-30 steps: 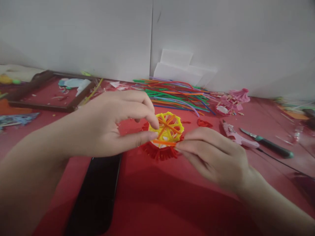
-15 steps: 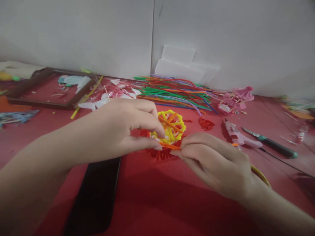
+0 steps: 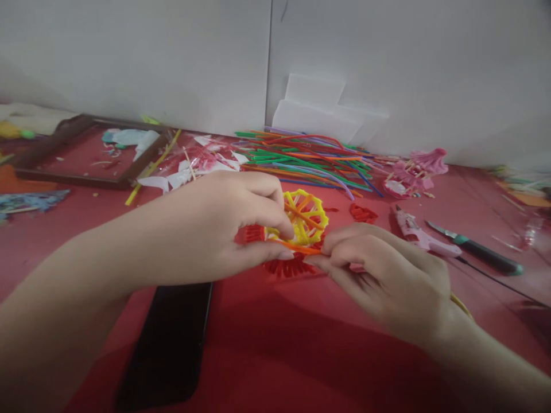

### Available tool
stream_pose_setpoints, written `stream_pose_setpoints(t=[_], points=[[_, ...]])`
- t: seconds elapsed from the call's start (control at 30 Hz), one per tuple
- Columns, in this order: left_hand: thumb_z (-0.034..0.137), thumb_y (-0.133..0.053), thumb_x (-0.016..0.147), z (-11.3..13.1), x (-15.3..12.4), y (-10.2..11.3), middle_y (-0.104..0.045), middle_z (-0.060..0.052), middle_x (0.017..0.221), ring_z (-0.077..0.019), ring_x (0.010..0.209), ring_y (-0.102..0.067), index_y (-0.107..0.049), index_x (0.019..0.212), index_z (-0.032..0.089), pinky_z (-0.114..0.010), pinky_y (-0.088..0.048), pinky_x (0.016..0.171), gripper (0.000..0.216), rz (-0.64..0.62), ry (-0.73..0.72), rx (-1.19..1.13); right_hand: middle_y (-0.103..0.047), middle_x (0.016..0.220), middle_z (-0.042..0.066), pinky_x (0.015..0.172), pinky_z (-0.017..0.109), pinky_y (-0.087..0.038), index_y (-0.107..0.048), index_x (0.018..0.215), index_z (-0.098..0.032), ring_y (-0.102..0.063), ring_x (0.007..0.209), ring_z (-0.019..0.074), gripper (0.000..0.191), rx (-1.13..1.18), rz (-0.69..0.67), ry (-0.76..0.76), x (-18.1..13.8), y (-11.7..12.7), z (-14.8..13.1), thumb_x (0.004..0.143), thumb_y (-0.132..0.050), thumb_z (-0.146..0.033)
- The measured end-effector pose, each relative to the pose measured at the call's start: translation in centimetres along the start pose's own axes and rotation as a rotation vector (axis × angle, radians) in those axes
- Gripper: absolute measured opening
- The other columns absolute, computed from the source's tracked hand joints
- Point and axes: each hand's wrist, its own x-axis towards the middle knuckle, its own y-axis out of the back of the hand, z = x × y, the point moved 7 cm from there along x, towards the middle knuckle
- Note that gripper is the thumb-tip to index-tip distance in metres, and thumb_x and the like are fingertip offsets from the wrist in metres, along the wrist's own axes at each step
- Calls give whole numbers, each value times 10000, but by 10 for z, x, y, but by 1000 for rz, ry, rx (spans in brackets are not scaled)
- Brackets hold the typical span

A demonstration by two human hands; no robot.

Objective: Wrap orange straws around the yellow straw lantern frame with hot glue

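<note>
An orange pipe cleaner [image 3: 306, 250] stretches between my two hands at the middle of the view. My left hand [image 3: 241, 223] pinches its left part between thumb and fingers. My right hand [image 3: 379, 269] has closed thumb and fingertips on its right end. Just behind stands a wheel-shaped craft piece [image 3: 316, 213], yellow with spokes and an orange strip across it. Under it lies a red fringed base [image 3: 289, 268], partly hidden by my hands. Whether the orange pipe cleaner touches the base I cannot tell.
Coloured pipe cleaners [image 3: 301, 158] lie along the wall. At right are a pink glue gun [image 3: 424, 235], a knife [image 3: 482, 252] and a pink craft piece [image 3: 419, 169]. A black phone [image 3: 166, 344] lies near my left forearm. A brown frame [image 3: 73, 180] holds scraps at left.
My right hand has shifted slightly right, and a little more of the orange pipe cleaner shows between my hands. Both hands keep their pinch. The camera view has moved slightly.
</note>
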Motion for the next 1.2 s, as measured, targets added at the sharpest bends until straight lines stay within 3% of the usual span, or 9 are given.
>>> stream_pose_setpoints(t=[0.23,0.33,0.8,0.93,1.2], points=[[352,-629,878,-4,-3,-1,-628,-29,1073,-237,937,-618,-761,833,316,-351,-511,801,144,110,6,42,-724,822,-24,666,249,-568,-565,841,-247,-697,734,124,150,-16,-2,-19,0,0,1,901,-661,-149],[322,-616,879,-8,-3,-4,-619,-16,1121,-249,988,-625,-765,848,338,-364,-524,852,152,92,21,22,-731,843,-20,643,246,-557,-555,823,-248,-699,750,125,152,-39,-13,-44,-1,-1,2,913,-657,-180],[294,-631,879,-11,1,-7,-671,1,995,-213,847,-640,-752,914,339,-318,-498,769,133,27,2,-21,-719,850,-13,681,264,-566,-560,847,-245,-691,780,138,133,-2,-23,5,-2,-2,0,932,-631,-171],[256,-599,918,-8,1,-8,-657,9,968,-188,835,-629,-734,879,320,-292,-458,730,155,24,-55,23,-720,836,-8,641,258,-542,-550,819,-246,-684,742,134,152,-23,-7,-19,-1,-2,0,938,-631,-198],[287,-581,909,-10,0,-10,-649,-1,995,-205,871,-618,-729,832,324,-293,-441,715,171,10,-2,28,-707,800,-7,608,247,-498,-588,872,-244,-668,706,141,98,14,-40,-109,5,1,14,915,-673,-269]])
